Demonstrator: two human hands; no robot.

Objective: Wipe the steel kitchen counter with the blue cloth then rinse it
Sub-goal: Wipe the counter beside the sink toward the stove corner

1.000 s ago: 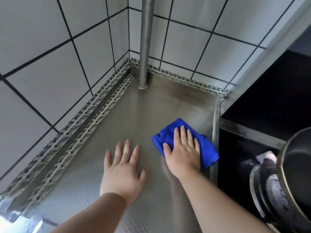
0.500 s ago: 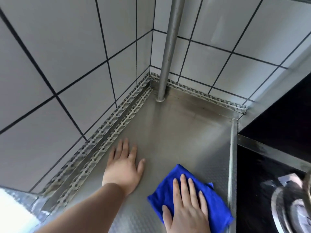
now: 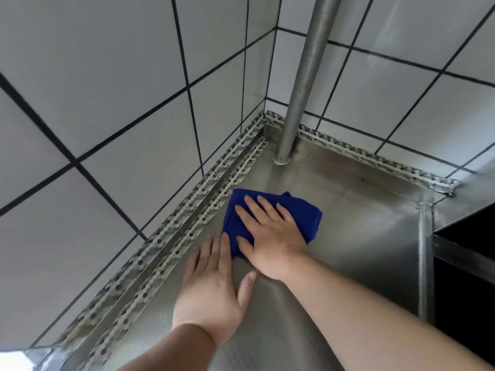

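Observation:
A folded blue cloth (image 3: 302, 212) lies on the steel counter (image 3: 356, 231) close to the left wall's perforated trim. My right hand (image 3: 270, 234) presses flat on the cloth with straight, spread fingers and covers most of it. My left hand (image 3: 211, 285) rests flat on the bare steel just in front of the cloth, fingers straight, its fingertips touching the cloth's near edge.
A vertical steel pipe (image 3: 302, 84) stands in the far corner. White tiled walls (image 3: 107, 108) close off the left and back sides. A raised steel lip (image 3: 426, 258) borders the counter on the right, with a dark recess (image 3: 466, 290) beyond it.
My right hand has slid the cloth from the near right of the counter leftward and away, up to the left wall trim. My left hand has stayed flat on the steel.

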